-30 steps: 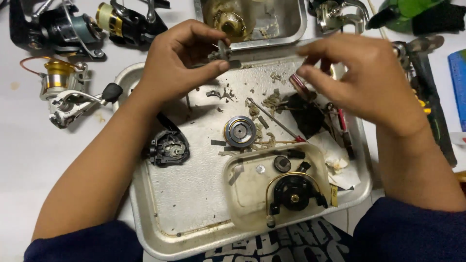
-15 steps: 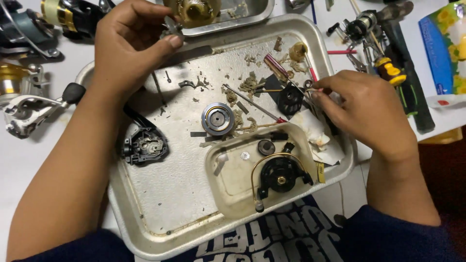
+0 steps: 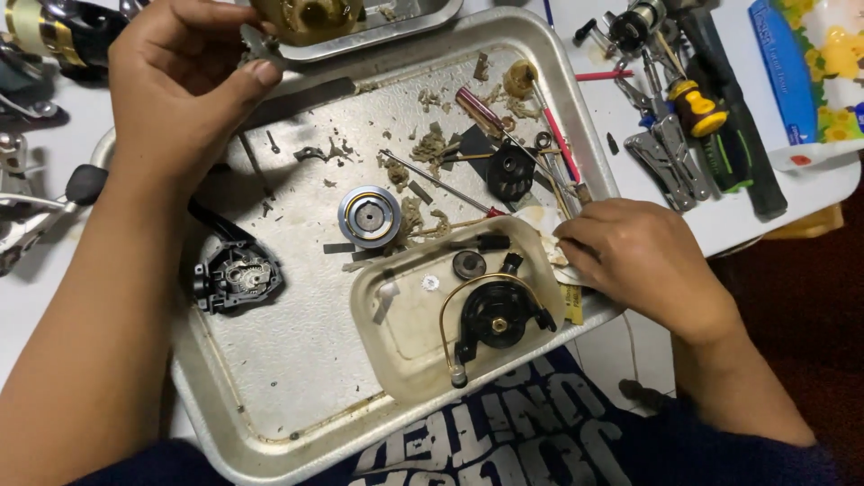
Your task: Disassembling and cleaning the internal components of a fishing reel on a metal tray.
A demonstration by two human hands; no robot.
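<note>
Your left hand (image 3: 184,85) sits at the top edge of the metal tray (image 3: 270,396), fingers pinched narrow on a small grey metal part (image 3: 256,43) held just above the tray's far rim. Your right hand (image 3: 643,261) rests on the tray's right edge, fingers curled onto a white rag (image 3: 544,225); what they grip, you cannot tell. Between your hands lie a round spool (image 3: 369,216), a screwdriver (image 3: 477,108) and scraps of dirt. A black reel body (image 3: 236,274) lies by your left forearm. A plastic dish (image 3: 405,333) holding a black rotor (image 3: 495,315) lies just beside your right hand.
</note>
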